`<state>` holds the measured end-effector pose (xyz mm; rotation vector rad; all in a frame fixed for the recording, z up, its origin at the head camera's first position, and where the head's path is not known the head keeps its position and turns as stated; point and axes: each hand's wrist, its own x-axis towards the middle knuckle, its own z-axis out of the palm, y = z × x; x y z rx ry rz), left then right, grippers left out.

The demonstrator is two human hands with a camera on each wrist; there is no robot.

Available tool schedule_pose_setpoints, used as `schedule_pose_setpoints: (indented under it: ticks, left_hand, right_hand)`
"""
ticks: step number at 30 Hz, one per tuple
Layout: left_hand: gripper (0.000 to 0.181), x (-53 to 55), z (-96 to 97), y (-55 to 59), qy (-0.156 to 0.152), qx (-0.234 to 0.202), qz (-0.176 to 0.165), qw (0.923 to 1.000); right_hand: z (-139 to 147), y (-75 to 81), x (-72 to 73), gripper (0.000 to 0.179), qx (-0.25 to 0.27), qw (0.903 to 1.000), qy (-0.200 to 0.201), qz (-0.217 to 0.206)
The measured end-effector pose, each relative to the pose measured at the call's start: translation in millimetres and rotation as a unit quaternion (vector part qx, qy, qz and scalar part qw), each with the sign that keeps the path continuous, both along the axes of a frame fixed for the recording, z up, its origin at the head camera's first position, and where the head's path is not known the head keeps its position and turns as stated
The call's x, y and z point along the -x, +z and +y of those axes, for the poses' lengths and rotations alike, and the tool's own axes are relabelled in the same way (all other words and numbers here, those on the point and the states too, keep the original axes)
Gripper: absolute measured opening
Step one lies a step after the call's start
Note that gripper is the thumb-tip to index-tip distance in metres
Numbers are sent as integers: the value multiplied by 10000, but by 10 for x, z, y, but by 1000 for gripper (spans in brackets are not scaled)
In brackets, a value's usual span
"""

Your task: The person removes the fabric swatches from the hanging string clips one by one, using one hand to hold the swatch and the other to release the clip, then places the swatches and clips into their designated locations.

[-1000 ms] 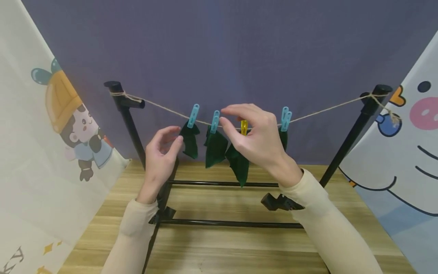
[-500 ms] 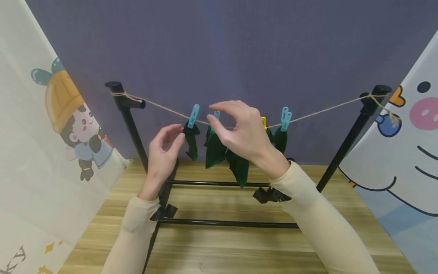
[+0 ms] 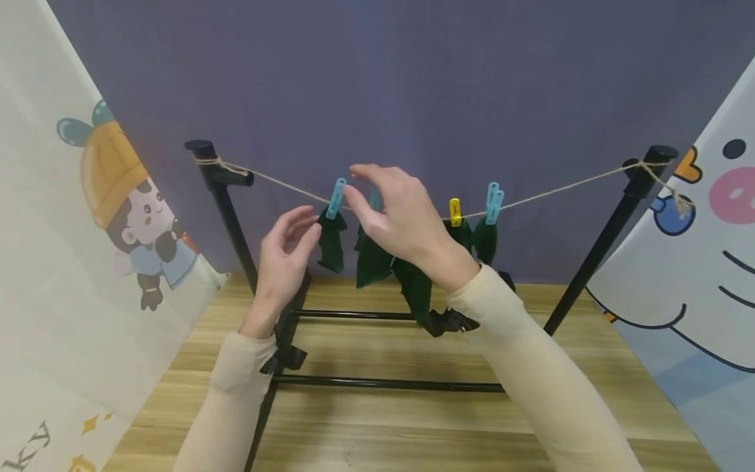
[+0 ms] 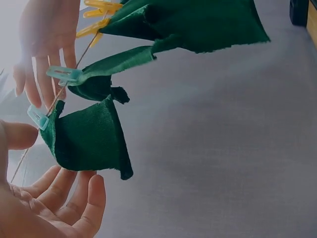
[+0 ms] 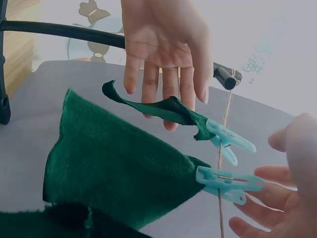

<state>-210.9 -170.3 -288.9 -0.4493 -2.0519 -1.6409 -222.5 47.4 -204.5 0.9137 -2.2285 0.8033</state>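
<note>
My left hand (image 3: 283,259), fingers loosely bent and spread from the thumb, is beside the leftmost green cloth (image 3: 331,246). A light blue clothespin (image 3: 337,198) fastens that cloth to the twine (image 3: 560,189). In the left wrist view my thumb (image 4: 20,135) comes near this clothespin while the fingers lie below the cloth. My right hand (image 3: 407,216) hovers with thumb and fingers apart in front of the line. Behind it hangs a second green cloth (image 3: 371,262); its blue clothespin (image 5: 230,182) shows in the right wrist view, close to my fingers. Neither hand grips anything.
Further right, a yellow clothespin (image 3: 455,212) and blue clothespins (image 3: 494,203) hold more green cloth (image 3: 485,242). Black posts (image 3: 607,242) carry the twine, joined low down by black bars (image 3: 383,383) over the wooden tabletop (image 3: 383,432). A grey-purple backdrop (image 3: 413,78) stands behind.
My right hand has moved left along the line, from in front of the yellow clothespin to the second blue one, uncovering the yellow one. My left hand has shifted slightly right and up.
</note>
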Motion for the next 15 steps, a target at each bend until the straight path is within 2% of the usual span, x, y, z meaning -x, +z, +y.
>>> schedule_pose_setpoints:
  ticks: [6,9,15]
  left_hand:
    - [43,31,19,14,-50,46,-53,10000]
    - [43,37,19,14,-79,63,-65,9999]
    - [37,25,14,15,-100,72,-114,9999]
  right_hand:
    - [-77,19,15,49,-208,9982,-129,-555]
    - [-104,13,36,52,-189,9971,-70,-736]
    - [-127,1,72,51,185,9964,230,-789]
